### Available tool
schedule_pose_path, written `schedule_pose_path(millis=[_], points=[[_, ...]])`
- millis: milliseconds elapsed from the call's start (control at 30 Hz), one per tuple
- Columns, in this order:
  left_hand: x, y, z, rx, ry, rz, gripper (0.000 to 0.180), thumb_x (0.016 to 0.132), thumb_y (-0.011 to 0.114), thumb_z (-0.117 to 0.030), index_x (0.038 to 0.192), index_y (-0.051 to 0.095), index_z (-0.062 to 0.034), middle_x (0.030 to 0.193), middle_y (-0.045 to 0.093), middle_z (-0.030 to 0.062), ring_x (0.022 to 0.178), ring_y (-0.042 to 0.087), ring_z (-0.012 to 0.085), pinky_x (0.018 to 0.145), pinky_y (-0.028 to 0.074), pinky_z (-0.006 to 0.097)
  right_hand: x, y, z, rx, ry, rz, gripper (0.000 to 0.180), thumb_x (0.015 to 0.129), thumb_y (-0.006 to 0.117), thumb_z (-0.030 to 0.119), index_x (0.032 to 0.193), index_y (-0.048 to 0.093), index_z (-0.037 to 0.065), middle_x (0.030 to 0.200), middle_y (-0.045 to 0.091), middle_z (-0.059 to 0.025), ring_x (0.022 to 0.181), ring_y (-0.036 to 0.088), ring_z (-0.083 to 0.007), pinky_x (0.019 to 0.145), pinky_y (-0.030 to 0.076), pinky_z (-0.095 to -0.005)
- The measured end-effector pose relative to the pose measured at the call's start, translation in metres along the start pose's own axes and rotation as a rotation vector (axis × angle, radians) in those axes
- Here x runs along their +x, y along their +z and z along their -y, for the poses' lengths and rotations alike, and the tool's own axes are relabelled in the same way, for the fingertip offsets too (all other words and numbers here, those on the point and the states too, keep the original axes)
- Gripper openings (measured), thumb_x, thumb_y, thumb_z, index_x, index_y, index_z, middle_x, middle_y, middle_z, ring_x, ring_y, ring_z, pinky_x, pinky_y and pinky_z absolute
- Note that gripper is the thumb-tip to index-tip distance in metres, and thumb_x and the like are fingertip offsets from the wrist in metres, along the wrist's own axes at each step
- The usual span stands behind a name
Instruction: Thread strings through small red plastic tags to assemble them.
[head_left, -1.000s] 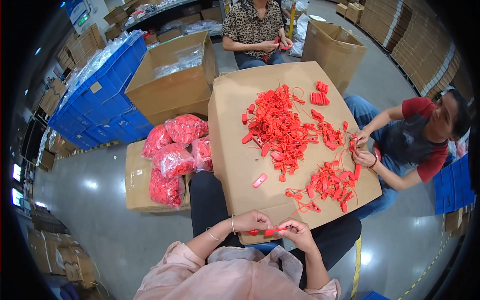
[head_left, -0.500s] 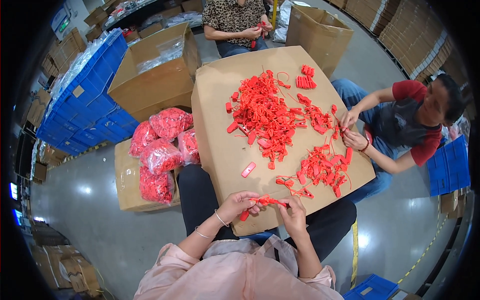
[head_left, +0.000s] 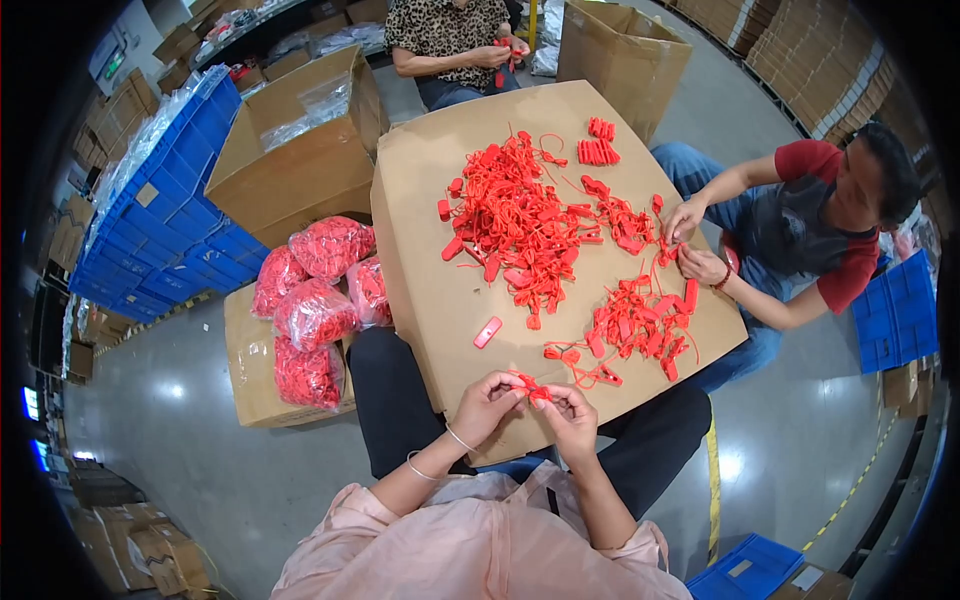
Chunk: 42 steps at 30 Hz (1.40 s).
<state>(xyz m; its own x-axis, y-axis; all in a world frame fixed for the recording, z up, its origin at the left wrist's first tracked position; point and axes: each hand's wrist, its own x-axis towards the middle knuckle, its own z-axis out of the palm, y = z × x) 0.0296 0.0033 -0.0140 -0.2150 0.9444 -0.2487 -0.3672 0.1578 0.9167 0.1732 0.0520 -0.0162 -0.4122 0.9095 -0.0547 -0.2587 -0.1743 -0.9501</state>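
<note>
Pinching a small red plastic tag (head_left: 530, 388) between them, the left hand (head_left: 487, 402) and the right hand (head_left: 570, 417) meet at the near edge of the cardboard sheet (head_left: 430, 270); the tag sits at the fingertips of both, which press together on it. Farther onto the cardboard sheet lies a single loose tag (head_left: 488, 331), then a big heap of red tags (head_left: 515, 225). Left of the sheet, bags of red tags (head_left: 315, 300) rest on a box
</note>
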Motion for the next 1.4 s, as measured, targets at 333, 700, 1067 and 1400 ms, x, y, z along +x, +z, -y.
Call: schedule_pose_path(millis=[333, 700, 1067, 1400], points=[[0.005, -0.006, -0.022, 0.045, -0.093, 0.125, 0.019, 0.083, 0.058, -0.004, 0.1, 0.053, 0.0031, 0.087, 0.06, 0.006, 0.078, 0.059, 0.0091, 0.071, 0.048, 0.022, 0.013, -0.002, 0.007, 0.071, 0.187, 0.067, 0.016, 0.081, 0.059, 0.0, 0.097, 0.055, -0.002, 0.085, 0.061, -0.0056, 0.074, 0.057, -0.0078, 0.064, 0.046, -0.0192], [0.005, -0.013, -0.028, -0.033, -0.051, -0.034, 0.017, 0.082, 0.058, -0.003, 0.097, 0.054, 0.0033, 0.088, 0.061, 0.007, 0.078, 0.059, 0.0106, 0.069, 0.049, 0.023, 0.006, 0.022, -0.05, -0.755, -0.182, 0.297, 0.032, 0.072, 0.066, 0.003, 0.102, 0.055, -0.002, 0.086, 0.055, -0.0111, 0.059, 0.053, -0.0145, 0.055, 0.046, -0.0266], [0.001, -0.047, -0.033, 0.357, 0.122, -0.167, 0.014, 0.08, 0.062, -0.006, 0.092, 0.059, 0.0017, 0.08, 0.061, 0.0037, 0.07, 0.057, 0.0069, 0.064, 0.047, 0.019, 0.007, -0.003, 0.013, -0.324, 0.029, 0.083, 0.029, 0.074, 0.064, -0.004, 0.103, 0.056, -0.002, 0.09, 0.056, -0.0038, 0.069, 0.052, -0.0057, 0.063, 0.045, -0.0176], [-0.011, -0.036, -0.04, 0.369, 0.033, 0.039, 0.013, 0.08, 0.063, -0.009, 0.088, 0.06, 0.0001, 0.075, 0.059, 0.0019, 0.059, 0.054, 0.0048, 0.052, 0.044, 0.019, 0.016, 0.005, 0.058, -0.585, -0.39, 0.247, 0.021, 0.07, 0.067, -0.002, 0.091, 0.063, 0.002, 0.084, 0.059, -0.0075, 0.071, 0.054, -0.0132, 0.065, 0.045, -0.0234]])
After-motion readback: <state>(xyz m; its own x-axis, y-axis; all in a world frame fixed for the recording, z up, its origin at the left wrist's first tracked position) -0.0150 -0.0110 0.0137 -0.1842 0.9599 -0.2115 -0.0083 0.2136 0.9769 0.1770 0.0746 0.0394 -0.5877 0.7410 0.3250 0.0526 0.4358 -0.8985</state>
